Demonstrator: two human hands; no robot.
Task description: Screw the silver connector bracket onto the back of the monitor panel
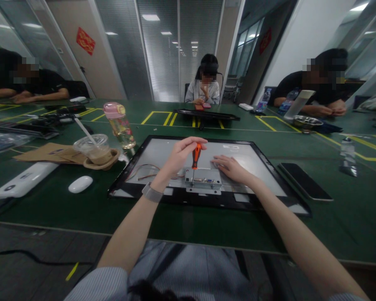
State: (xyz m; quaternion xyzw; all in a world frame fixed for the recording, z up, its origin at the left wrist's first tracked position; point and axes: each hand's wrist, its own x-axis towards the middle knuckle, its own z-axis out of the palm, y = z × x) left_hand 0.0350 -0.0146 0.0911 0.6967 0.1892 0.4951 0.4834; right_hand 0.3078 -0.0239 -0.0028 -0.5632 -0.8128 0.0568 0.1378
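Observation:
A monitor (pixel 257 150) lies face down on the green table (pixel 188 221), its grey metal back up inside a black frame. My left hand (pixel 180 154) is closed round an orange-handled screwdriver (pixel 196 158) held upright, its tip on a small metal bracket (pixel 203 180) near the panel's front edge. My right hand (pixel 230 167) lies flat on the panel just right of the bracket, fingers stretched out. Thin wires (pixel 144 171) run across the panel's left part. A grey band sits on my left wrist.
Left of the monitor are a white mouse (pixel 80 184), a white device (pixel 23 179), a plastic cup with a straw (pixel 92 148) and a pink-lidded bottle (pixel 120 125). A black phone (pixel 305 181) lies to the right. Three other people sit around the table; another monitor (pixel 207 114) lies far across.

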